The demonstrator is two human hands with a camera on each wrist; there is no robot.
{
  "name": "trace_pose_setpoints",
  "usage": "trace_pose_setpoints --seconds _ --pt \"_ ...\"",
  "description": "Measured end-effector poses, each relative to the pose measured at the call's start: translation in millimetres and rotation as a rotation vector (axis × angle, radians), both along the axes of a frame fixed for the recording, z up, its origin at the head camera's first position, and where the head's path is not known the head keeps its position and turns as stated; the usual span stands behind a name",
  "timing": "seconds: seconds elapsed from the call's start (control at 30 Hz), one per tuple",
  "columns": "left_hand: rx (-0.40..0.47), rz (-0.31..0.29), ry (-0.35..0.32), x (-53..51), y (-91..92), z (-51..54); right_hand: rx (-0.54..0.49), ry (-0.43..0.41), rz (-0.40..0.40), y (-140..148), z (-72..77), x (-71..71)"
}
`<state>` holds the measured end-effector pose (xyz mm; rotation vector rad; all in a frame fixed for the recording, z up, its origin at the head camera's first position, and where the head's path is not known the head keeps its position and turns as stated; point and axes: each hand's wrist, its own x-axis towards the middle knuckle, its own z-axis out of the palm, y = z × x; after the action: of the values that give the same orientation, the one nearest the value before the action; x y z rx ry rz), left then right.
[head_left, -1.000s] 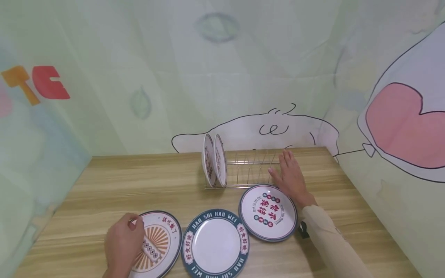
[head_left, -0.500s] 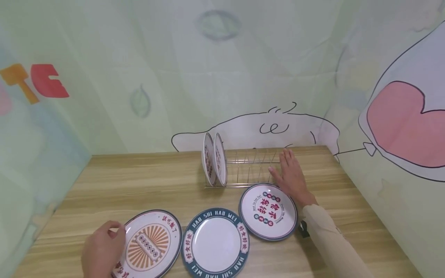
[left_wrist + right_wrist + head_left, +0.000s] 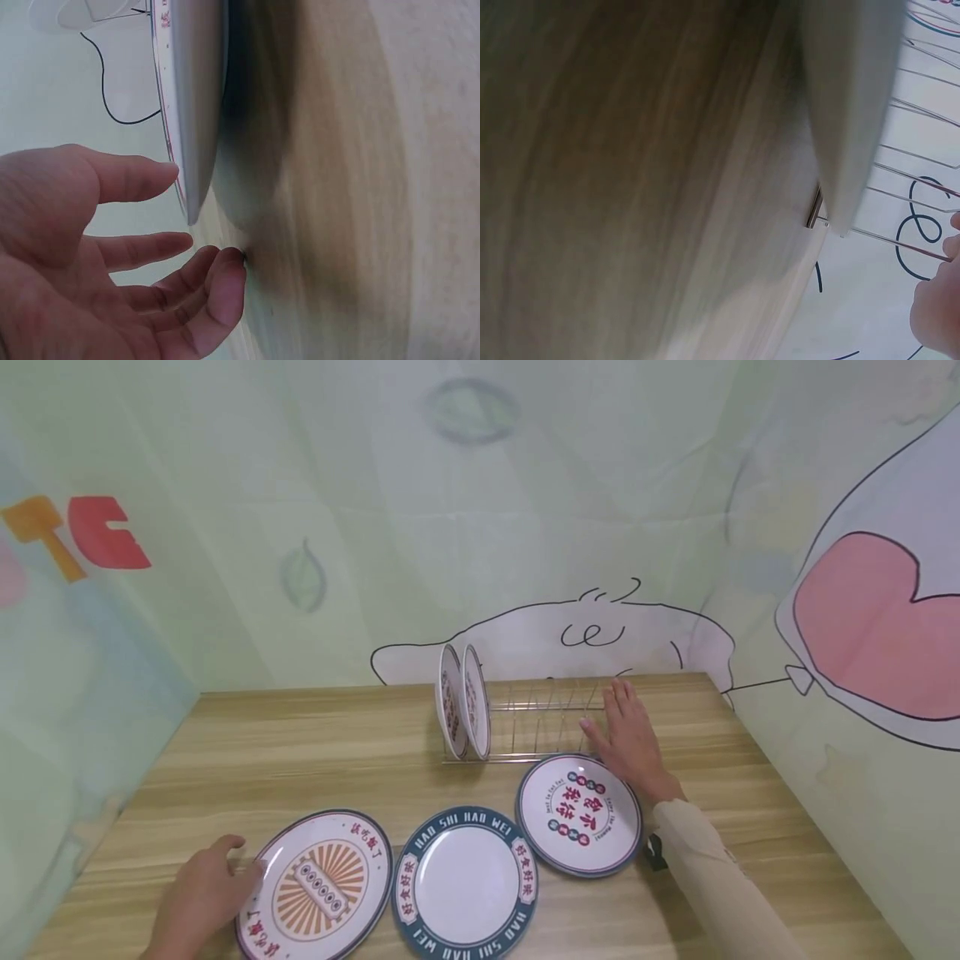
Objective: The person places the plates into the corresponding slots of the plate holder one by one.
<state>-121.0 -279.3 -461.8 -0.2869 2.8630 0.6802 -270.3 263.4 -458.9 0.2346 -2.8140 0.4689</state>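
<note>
At the left, a white plate with an orange sunburst (image 3: 318,893) lies on the table. Beside its rim is my left hand (image 3: 198,893); in the left wrist view the thumb (image 3: 139,178) is at the plate's edge and the other fingers curve loosely, gripping nothing. My right hand (image 3: 633,739) rests at the right end of a wire dish rack (image 3: 517,760), fingers extended and thumb spread. Two plates (image 3: 474,703) stand upright in the rack's left slots. Just in front of the right hand lies a white plate with red characters (image 3: 577,814).
A teal-rimmed plate (image 3: 467,885) lies between the two other flat plates. Everything stands on a wood-grain table (image 3: 300,735). A printed cloth backdrop (image 3: 375,527) rises behind and at both sides. A small black object (image 3: 656,852) shows beside the right forearm.
My left hand has moved left from over the sunburst plate to its left rim, uncovering the pattern, and its fingers have loosened. The right hand stays at the rack's end.
</note>
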Motion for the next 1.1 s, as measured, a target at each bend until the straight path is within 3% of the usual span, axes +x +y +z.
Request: trace_pose_setpoints --seconds 0.17,0.57,0.8,1.1 --pt "0.016 -0.015 -0.049 -0.7 1.2 -1.4 -0.010 -0.007 0.004 -1 -0.7 0.1" --pt "-0.023 -0.092 -0.097 -4.3 7.0 -2.5 -0.003 0.009 0.006 -1 -1.4 -1.1" --pt "-0.019 -0.084 -0.138 -8.2 14.8 -1.9 0.001 0.004 0.004 -1 -0.9 -0.1" --pt "0.025 -0.126 -0.054 -9.1 16.0 -6.8 -0.001 0.012 0.005 -1 -1.4 0.0"
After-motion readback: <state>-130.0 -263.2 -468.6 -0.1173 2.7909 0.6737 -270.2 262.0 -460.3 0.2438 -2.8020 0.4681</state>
